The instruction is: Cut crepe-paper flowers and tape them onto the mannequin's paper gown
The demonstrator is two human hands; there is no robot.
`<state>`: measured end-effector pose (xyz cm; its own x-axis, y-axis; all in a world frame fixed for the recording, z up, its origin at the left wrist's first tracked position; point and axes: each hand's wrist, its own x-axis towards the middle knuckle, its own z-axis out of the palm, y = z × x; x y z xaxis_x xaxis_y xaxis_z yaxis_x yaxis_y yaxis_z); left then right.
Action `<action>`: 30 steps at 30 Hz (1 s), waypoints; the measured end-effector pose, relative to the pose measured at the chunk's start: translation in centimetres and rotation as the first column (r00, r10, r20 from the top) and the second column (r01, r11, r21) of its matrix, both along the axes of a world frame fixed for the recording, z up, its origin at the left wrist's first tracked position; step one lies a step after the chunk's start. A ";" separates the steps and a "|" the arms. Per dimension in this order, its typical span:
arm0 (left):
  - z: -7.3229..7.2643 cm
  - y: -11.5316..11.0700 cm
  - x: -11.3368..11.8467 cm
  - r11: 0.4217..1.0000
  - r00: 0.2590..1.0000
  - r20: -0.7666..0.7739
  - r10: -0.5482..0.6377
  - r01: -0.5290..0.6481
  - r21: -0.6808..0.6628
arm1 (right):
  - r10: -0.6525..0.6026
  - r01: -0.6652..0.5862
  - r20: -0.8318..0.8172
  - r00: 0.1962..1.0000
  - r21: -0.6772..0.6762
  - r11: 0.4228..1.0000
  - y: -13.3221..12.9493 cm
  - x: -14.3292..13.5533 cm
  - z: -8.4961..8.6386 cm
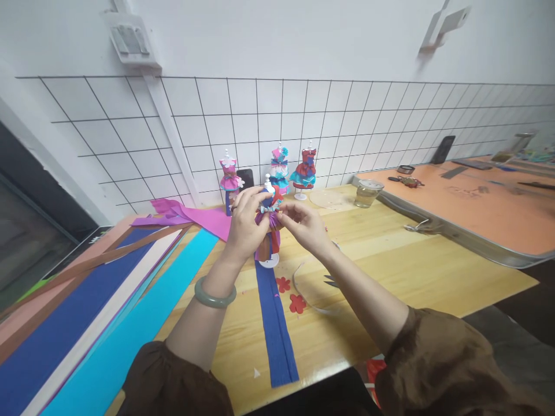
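A miniature dress form (268,180) with a white knob on top stands upright on a round white base (269,261). It wears a blue and red bodice, a purple ruffle (272,219) at the waist and a skirt of brown, blue and red strips. My left hand (248,222) wraps around its left side, fingers over the bodice and thumb at the waist. From the other side, my right hand (302,222) pinches the ruffle's edge between thumb and forefinger. Right under the base begins a blue crepe paper strip (276,329). Two red paper flowers (297,304) lie beside that strip.
Long crepe paper strips (173,289) spread over the left side. Three dressed forms (304,167) and a dark phone (245,178) stand by the tiled wall. A glass cup (367,194) sits near an orange-topped tray (472,202). Scissor tips (330,281) show beside my right forearm.
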<state>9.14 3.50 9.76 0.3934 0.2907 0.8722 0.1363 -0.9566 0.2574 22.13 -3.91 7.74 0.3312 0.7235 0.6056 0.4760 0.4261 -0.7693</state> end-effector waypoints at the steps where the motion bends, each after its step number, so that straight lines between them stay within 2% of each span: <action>1: 0.0 0.0 0.0 1.000 1.000 -0.001 0.000 0.000 -0.002 | -0.025 0.025 0.015 1.000 0.002 1.000 0.1 -0.1 -0.1; 6: 0.0 -0.1 0.0 1.000 1.000 -0.005 -0.002 0.002 -0.011 | -0.111 0.105 0.148 0.983 0.044 0.993 0.4 -0.5 0.0; 9: 0.0 -0.1 0.0 1.000 1.000 -0.008 -0.003 0.003 -0.006 | -0.106 0.101 0.161 0.981 0.040 0.994 0.5 -0.6 0.2; 17: 0.3 -0.3 -0.2 0.999 0.999 -0.035 -0.038 0.037 -0.007 | -0.008 0.010 0.083 0.997 -0.029 1.000 0.7 -0.6 0.4; 24: 0.2 -0.2 0.0 1.000 1.000 0.001 0.002 -0.002 -0.026 | 0.029 -0.029 0.004 1.000 -0.062 0.998 0.7 -1.0 0.5; 30: 0.1 -0.1 0.0 0.999 1.000 0.011 0.024 -0.024 -0.029 | 0.119 -0.133 -0.182 0.976 -0.070 0.989 0.7 -1.3 0.8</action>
